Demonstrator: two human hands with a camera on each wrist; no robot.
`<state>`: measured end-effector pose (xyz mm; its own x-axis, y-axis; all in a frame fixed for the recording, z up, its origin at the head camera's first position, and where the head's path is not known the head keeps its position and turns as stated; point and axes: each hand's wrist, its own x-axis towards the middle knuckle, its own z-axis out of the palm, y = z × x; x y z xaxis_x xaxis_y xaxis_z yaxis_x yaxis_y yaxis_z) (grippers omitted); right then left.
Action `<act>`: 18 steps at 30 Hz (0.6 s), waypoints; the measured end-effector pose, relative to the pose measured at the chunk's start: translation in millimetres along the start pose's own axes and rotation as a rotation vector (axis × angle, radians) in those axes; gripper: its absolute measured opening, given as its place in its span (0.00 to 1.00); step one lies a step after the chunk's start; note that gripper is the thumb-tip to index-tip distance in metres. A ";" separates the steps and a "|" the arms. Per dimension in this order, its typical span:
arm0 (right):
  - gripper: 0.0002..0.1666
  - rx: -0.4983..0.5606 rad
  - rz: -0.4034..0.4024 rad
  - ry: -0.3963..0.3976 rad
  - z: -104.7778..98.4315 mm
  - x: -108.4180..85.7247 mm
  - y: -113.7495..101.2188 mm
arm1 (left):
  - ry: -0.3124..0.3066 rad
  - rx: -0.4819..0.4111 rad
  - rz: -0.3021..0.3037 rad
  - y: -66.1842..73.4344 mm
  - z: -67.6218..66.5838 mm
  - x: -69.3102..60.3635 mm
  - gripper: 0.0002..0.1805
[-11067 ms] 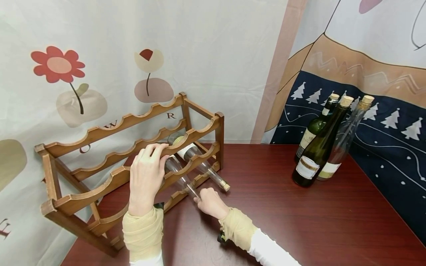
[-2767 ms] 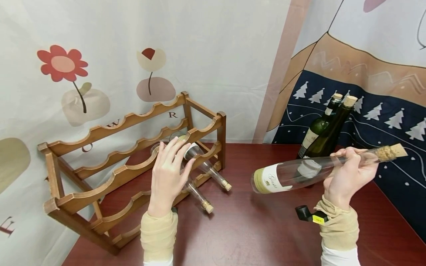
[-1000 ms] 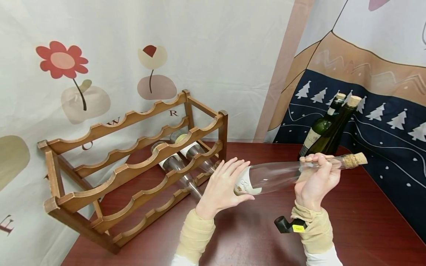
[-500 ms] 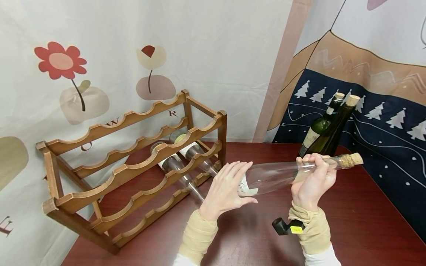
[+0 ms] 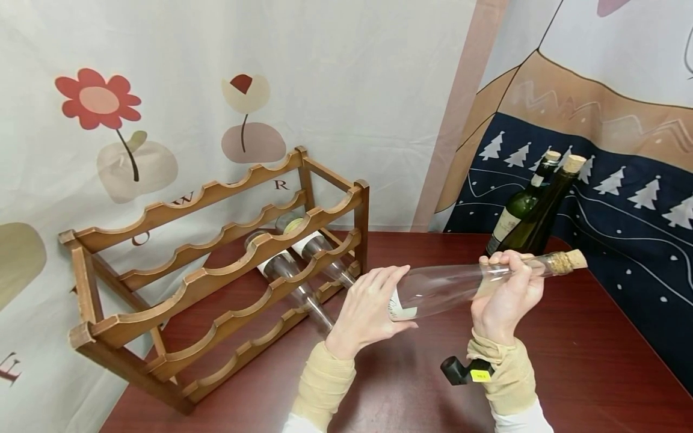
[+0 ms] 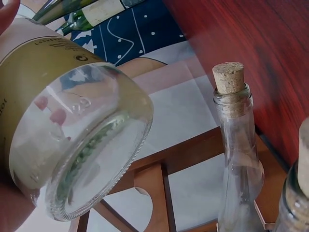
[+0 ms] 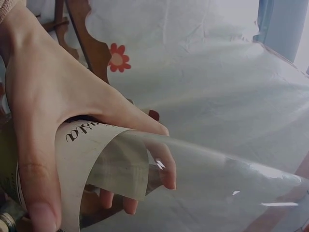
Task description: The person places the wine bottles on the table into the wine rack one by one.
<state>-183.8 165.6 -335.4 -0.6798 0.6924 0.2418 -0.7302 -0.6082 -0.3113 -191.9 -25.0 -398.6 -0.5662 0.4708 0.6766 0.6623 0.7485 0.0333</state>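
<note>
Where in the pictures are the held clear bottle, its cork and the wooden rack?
Held clear bottle (image 5: 444, 290): head view, on the transparent middle of its body.
Its cork (image 5: 578, 258): head view, on the pale outer end.
Wooden rack (image 5: 260, 248): head view, on the front top rail.

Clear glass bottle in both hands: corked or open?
Corked: a tan cylindrical cork stopper sits in the neck of the clear glass bottle.

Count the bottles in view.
5: clear bottle held by left hand and right hand; left bottle and right bottle in the wooden rack; front green bottle and rear green bottle, standing at right.
</note>
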 end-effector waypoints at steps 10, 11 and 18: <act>0.10 0.001 0.000 -0.030 0.1 -1.1 1.9 | 0.012 0.032 -0.003 -1.2 0.2 -1.0 0.51; 0.10 -0.001 0.001 -0.032 0.0 -1.2 2.1 | 0.015 0.032 -0.003 -1.6 0.3 -1.1 0.50; 0.09 -0.018 0.034 -0.064 -0.6 -1.6 3.3 | 0.026 0.023 0.001 -3.9 0.6 -2.1 0.49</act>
<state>-185.0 162.7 -337.4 -0.7076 0.6447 0.2894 -0.7057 -0.6235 -0.3365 -193.6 -28.6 -400.6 -0.5524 0.4593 0.6956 0.6512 0.7587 0.0161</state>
